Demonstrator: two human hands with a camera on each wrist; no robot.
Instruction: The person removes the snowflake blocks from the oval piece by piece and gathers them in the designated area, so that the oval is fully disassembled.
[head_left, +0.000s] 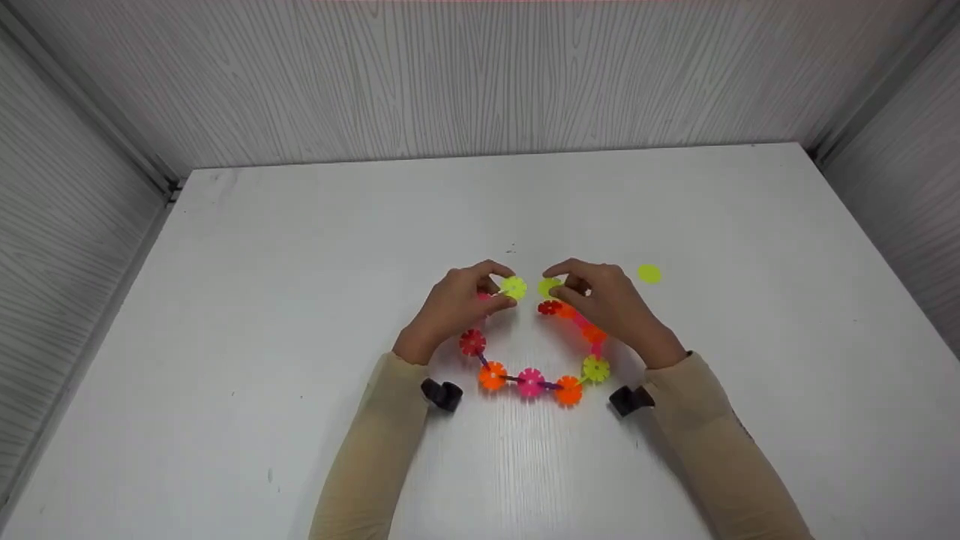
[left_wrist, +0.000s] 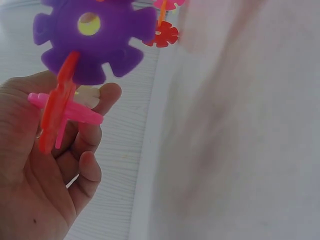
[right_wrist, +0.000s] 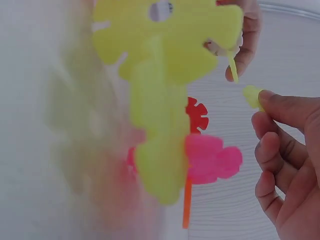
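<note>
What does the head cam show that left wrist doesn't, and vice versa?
Only head: the right hand, both tan sleeves and the black devices near the cuffs.
Only left wrist: the broad face of a purple disc, with its round centre hole; in the head view purple shows only as thin slivers.
Both: the left hand and linked notched discs, including red and pink.

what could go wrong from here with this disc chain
The yellow disc in the right hand could slip, as the grip looks to cover only its edge. Pressing it against the slotted disc in the left hand might pop apart the chain, whose pieces join at slots. The loose disc near the right hand might get knocked away.
</note>
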